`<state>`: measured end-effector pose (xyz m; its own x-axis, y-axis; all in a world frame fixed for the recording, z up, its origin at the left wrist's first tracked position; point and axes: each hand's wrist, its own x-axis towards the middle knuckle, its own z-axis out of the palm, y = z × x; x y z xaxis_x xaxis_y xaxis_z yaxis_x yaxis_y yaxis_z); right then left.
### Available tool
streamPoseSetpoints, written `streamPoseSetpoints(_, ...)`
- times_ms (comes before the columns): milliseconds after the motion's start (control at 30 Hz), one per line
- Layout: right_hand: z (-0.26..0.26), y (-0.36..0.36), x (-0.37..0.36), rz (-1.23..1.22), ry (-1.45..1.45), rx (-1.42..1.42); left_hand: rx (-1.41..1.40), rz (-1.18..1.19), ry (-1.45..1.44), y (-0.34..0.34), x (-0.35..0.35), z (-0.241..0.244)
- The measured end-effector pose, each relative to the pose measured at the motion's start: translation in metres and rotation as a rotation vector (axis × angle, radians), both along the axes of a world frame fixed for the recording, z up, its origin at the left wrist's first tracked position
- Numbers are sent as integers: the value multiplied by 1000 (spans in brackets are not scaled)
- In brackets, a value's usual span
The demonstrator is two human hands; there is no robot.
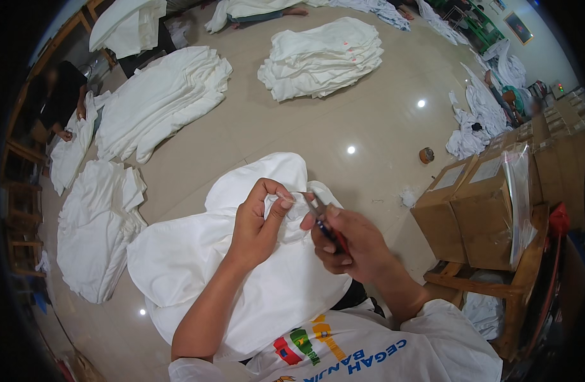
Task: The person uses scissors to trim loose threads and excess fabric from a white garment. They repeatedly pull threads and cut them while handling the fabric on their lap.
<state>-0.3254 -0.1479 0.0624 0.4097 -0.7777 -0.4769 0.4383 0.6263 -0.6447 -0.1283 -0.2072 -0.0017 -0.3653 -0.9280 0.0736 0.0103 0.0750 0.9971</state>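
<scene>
A white cloth garment point(187, 258) is spread over my lap and the floor before me. My left hand point(261, 224) pinches a bit of this cloth, with fine loose threads, between thumb and forefinger. Close on its right, my right hand point(350, 241) grips small thread snips point(327, 229) with red and dark blue handles. The metal blades point up and left, towards the pinched spot. Whether the blades touch a thread I cannot tell.
Folded white cloth piles lie on the tiled floor at the left point(99, 229), upper left point(163, 100) and top point(321, 57). Cardboard boxes point(483, 215) stand on a wooden bench point(521, 291) at right. Near them is a small round container point(426, 155). A co-worker point(58, 100) sits at far left; others are further off.
</scene>
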Motion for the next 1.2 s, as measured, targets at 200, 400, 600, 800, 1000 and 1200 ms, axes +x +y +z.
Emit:
streamPoseSetpoints(200, -12, 6, 8, 30, -41, 53, 78, -23, 155, 2, -6, 8)
streamPoseSetpoints(400, -10, 6, 12, 47, -44, 74, 126, -11, 179, 3, -7, 6)
streamPoseSetpoints(600, -12, 4, 11, 9, -93, 86, 50, -22, 91, 1, -3, -6)
streamPoseSetpoints(800, -10, 3, 10, 2, -142, 147, 44, -51, 75, 1, -3, -8)
streamPoseSetpoints(1000, -11, 0, 8, 25, -135, 162, 37, -51, 90, 3, -5, -8)
streamPoseSetpoints(1200, -13, -1, 11, 31, -99, 180, 67, -44, 29, 5, -3, -3)
